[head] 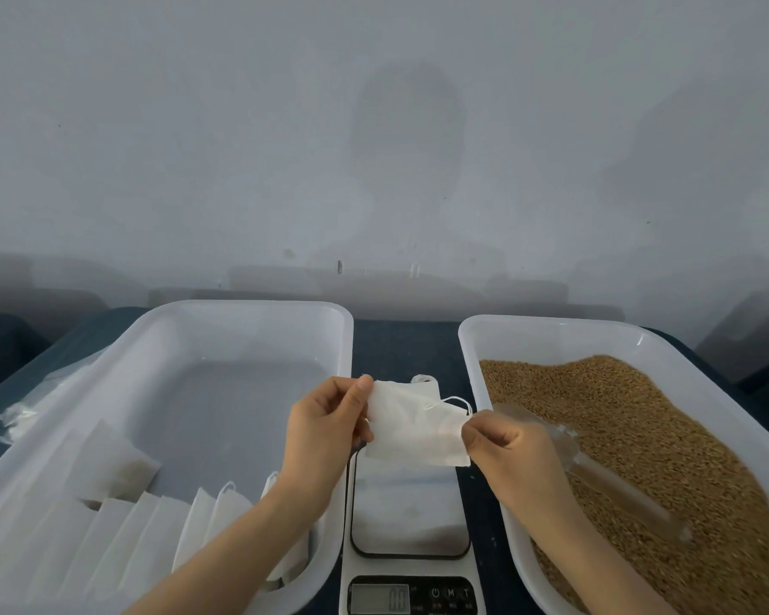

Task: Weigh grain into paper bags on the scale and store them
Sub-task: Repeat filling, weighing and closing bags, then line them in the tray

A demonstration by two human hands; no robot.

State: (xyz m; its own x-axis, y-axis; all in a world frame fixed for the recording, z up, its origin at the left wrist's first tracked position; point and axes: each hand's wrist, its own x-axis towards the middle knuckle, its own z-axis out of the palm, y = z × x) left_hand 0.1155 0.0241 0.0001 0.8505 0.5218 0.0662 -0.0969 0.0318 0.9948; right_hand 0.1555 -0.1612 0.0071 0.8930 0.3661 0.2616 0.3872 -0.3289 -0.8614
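Head view: the display (379, 597) digits of the scale (411, 517) were hard to read. The bag tray (258, 310) and the grain tray (551, 324) were cut off at the lower frame edge. The scale filled the narrow gap between them. The paper bag (418, 430) hung above the platform, with the left hand (329, 419) pinching its left edge and the right hand (502, 446) pinching its right edge.

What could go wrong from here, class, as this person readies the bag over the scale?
The bag is held only by pinches at its two ends, left hand and right hand; pulled apart too hard, it may tear or slip. The grain sits in a tray beside the scale, so the scoop, carried across, could spill onto the platform and possibly skew the reading.
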